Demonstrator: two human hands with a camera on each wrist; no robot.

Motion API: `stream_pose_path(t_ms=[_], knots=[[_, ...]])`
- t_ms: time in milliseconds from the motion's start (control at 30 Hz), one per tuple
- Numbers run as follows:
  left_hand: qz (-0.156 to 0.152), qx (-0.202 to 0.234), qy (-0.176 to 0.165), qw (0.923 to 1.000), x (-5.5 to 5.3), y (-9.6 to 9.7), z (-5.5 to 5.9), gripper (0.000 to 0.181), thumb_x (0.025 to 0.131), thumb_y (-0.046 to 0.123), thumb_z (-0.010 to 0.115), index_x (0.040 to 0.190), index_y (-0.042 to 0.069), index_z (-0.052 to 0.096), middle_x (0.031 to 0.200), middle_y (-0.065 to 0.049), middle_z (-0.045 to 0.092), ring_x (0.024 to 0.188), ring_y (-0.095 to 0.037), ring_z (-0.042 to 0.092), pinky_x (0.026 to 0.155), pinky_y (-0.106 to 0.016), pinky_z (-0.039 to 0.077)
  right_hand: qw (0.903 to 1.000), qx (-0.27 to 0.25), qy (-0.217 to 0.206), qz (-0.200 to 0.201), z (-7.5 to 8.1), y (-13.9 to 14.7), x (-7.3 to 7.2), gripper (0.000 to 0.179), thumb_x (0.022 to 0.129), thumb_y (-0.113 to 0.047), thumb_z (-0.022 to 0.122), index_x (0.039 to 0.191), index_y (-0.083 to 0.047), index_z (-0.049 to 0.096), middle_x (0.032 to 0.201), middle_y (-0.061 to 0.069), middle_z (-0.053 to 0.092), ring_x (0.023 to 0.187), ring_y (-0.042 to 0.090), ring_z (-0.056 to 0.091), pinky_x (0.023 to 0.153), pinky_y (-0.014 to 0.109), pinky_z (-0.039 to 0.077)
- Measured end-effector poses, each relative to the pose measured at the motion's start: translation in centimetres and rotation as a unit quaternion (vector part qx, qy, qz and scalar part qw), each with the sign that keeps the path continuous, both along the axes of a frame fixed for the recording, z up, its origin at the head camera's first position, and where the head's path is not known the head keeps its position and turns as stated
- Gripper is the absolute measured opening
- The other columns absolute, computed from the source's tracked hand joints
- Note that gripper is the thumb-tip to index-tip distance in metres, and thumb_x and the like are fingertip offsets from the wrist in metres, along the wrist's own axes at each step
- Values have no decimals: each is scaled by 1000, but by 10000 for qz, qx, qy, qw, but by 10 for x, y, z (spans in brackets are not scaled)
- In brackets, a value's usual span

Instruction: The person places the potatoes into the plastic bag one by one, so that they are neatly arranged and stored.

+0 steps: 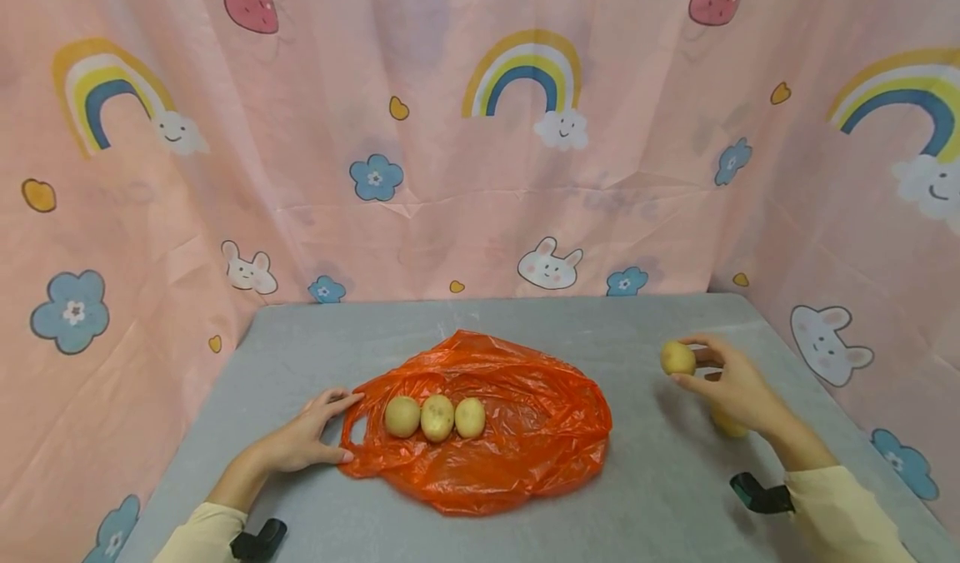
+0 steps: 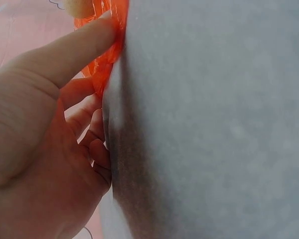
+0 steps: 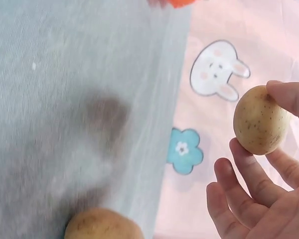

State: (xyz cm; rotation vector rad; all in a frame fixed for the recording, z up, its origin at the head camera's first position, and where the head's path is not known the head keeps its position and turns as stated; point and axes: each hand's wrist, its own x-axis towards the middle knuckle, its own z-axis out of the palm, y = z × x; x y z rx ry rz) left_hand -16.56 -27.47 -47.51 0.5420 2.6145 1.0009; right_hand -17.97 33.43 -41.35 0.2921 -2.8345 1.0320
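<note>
An orange plastic bag (image 1: 540, 455) lies spread on the grey table, and three potatoes (image 1: 437, 418) sit in a row on its left half. My left hand (image 1: 300, 438) is at the bag's left end by the handle hole, with thumb and fingers apart, touching the plastic (image 2: 107, 74). Above the table on the right, my right hand (image 1: 731, 384) pinches a small speckled potato (image 3: 259, 122) between thumb and fingertips. Another potato (image 3: 103, 226) rests on the table below that hand, partly hidden by it in the head view (image 1: 727, 424).
The grey table (image 1: 330, 338) is bordered behind and at both sides by a pink curtain (image 1: 450, 230) printed with rainbows and rabbits. Dark devices (image 1: 761, 494) are strapped at both wrists, over the pale sleeves (image 1: 843, 513).
</note>
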Motion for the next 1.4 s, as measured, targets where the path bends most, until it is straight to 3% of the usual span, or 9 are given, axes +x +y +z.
stream_pose_path(t_ms=[100, 200, 733, 1167, 1400], knots=[[21, -7, -38, 10000, 1, 0, 1, 86, 81, 30, 84, 153, 7, 43, 153, -22, 33, 139, -49, 28, 109, -73, 26, 9999, -96, 82, 50, 1, -8, 2, 52, 91, -21, 77, 132, 2, 55, 119, 28, 68, 92, -14, 52, 77, 18, 50], [32, 3, -71, 10000, 2, 0, 2, 86, 81, 30, 84, 153, 7, 43, 154, -22, 33, 139, -49, 28, 109, -74, 26, 9995, -181, 197, 148, -1, -16, 3, 49, 89, -18, 78, 129, 2, 58, 115, 26, 70, 90, -14, 53, 76, 21, 51], [59, -11, -73, 10000, 1, -1, -1, 86, 81, 29, 84, 154, 7, 42, 155, -23, 32, 139, -50, 27, 109, -74, 26, 9985, -342, 49, 428, -10, -41, 8, 48, 89, -17, 78, 129, 0, 59, 113, 20, 72, 92, -3, 60, 77, 25, 52], [19, -66, 28, 10000, -3, -3, 2, 85, 82, 30, 83, 153, 6, 42, 155, -25, 32, 138, -51, 28, 108, -74, 27, 9964, -427, -15, 738, -7, -64, 2, 48, 89, -19, 78, 129, -2, 59, 114, 17, 72, 98, 18, 65, 82, 32, 54], [36, -52, -85, 9999, -1, -2, 0, 85, 83, 30, 83, 154, 7, 41, 156, -23, 31, 140, -50, 26, 109, -73, 26, 9953, -424, 92, 867, -8, -78, 2, 47, 88, -20, 79, 128, -4, 61, 112, 14, 73, 98, 22, 66, 82, 36, 54]])
